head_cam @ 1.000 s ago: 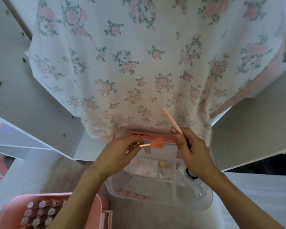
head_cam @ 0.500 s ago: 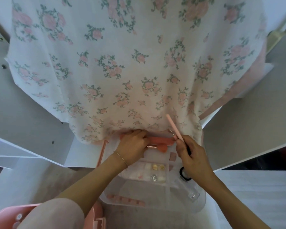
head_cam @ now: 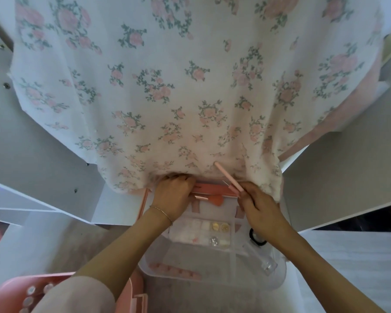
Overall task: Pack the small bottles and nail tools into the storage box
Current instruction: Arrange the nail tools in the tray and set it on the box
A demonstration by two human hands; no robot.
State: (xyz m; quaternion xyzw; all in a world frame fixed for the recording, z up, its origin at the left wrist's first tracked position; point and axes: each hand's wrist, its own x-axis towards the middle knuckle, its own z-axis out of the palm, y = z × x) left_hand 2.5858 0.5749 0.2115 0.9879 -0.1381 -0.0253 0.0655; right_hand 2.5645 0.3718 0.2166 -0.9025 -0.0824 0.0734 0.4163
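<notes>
Storage box (head_cam: 212, 271), clear plastic with inner dividers, sits low in the centre of the view, its far end tucked under the hem of a floral cloth (head_cam: 190, 98). Left hand (head_cam: 173, 194) lies at the box's far left corner with fingers curled down over a pink brush (head_cam: 209, 198), whose metal ferrule and coral bristle head stick out to the right of the knuckles; whether the fingers actually clasp the handle cannot be told, as they are hidden. A thin bracelet (head_cam: 163, 213) circles that wrist. Right hand (head_cam: 261, 213) is over the box's far right part, pinching a slim pink nail tool (head_cam: 229, 177) that slants up and away to the left over the cloth hem. Behind the brush, along the box's far wall, lies a flat pink packet (head_cam: 215, 188) (lettering unreadable). Inside the box, a small compartment tray (head_cam: 203, 232) holds pale and gold bits, a clear bottle (head_cam: 263, 258) lies along the right wall, and a row of pink nail tips (head_cam: 174, 271) lies near the front wall. Left of the box, a pink case (head_cam: 25, 299) holds capped bottles.
</notes>
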